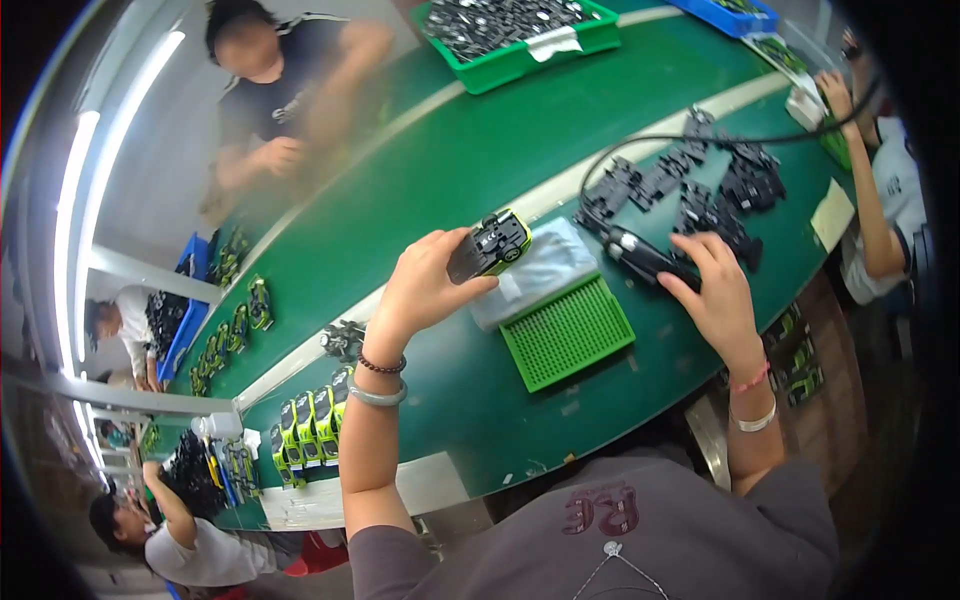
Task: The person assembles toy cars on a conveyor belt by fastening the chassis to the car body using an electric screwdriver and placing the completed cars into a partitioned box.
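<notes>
My left hand (428,283) is closed around a toy car (490,246) with a black underside and bright green body edges. The car is turned so its underside and a wheel show. Over the table at the right, my right hand (722,300) has its thumb and fingers spread apart around the near end of a black electric screwdriver (640,255). The screwdriver's cable runs from its far end. Between my hands lie a green perforated tray (570,335) and a clear plastic bag (545,265) at its far edge.
Black chassis parts (700,190) lie loose beyond the screwdriver. Green toy cars (308,425) stand in a row left of my forearm. A green bin (520,60) of small parts sits at the far side. A person (280,110) works across the green table, others at both sides.
</notes>
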### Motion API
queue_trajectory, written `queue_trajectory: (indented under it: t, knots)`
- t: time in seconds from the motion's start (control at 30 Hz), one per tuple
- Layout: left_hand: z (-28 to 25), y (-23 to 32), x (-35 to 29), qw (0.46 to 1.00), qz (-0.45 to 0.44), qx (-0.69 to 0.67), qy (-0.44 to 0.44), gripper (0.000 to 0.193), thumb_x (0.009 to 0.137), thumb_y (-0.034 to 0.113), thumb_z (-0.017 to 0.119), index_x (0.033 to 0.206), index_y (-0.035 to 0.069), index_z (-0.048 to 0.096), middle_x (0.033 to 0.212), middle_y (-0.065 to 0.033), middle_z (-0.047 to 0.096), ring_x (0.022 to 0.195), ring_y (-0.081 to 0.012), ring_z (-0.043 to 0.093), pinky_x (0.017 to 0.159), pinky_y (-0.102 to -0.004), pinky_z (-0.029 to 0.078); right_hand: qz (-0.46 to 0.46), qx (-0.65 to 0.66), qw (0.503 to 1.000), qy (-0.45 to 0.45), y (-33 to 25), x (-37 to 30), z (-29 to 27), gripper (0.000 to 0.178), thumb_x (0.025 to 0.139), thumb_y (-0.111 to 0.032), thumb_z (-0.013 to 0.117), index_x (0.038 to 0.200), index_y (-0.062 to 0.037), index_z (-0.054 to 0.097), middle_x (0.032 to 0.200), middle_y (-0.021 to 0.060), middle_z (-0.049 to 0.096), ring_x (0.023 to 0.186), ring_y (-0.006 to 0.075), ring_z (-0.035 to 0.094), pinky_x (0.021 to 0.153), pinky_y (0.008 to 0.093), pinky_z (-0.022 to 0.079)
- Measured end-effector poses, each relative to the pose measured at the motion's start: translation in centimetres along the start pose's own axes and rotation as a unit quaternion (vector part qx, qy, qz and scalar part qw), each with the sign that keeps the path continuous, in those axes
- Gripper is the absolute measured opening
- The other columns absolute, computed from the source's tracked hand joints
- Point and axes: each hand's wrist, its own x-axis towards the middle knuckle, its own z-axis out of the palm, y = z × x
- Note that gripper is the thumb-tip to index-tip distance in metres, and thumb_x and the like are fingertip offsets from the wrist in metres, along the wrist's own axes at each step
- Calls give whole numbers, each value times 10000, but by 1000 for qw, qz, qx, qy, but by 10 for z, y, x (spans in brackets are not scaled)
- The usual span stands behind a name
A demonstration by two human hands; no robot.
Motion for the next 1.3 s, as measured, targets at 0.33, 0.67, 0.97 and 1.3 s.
queue_trajectory:
  t: [0.33, 0.67, 0.97, 1.3]
  knots:
    - [47, 26, 11, 996, 18, 73, 54, 548, 628, 283, 770, 1077, 31, 584, 884, -116, 584, 883, -283, 561, 749, -379, 479, -1, 322, 944, -73, -24, 57, 63, 260, 857, -71, 582, 1102, 11, 602, 893, 121, 594, 716, 146, 576, 654, 268, 474]
    - [60, 13, 7, 998, 38, 29, 39, 528, 607, 243, 776, 1033, -16, 602, 932, -126, 546, 888, -288, 537, 773, -374, 469, -41, 266, 960, -80, -24, 83, 82, 218, 860, -61, 560, 1045, 34, 629, 810, 136, 623, 622, 152, 593, 583, 288, 476]
    - [64, 16, 10, 997, 47, -9, 54, 539, 608, 230, 776, 1041, -31, 588, 910, -132, 544, 867, -287, 534, 747, -366, 469, 0, 280, 954, -109, -20, 80, 84, 206, 871, -59, 538, 1017, 51, 632, 729, 113, 631, 583, 136, 593, 521, 275, 474]
    - [65, 19, 13, 998, 26, 29, 45, 546, 608, 235, 784, 1054, -25, 607, 940, -140, 564, 859, -295, 560, 744, -364, 480, 27, 272, 956, -105, -22, 78, 84, 220, 851, -107, 527, 957, 44, 646, 881, 224, 643, 826, 346, 636, 752, 381, 500]
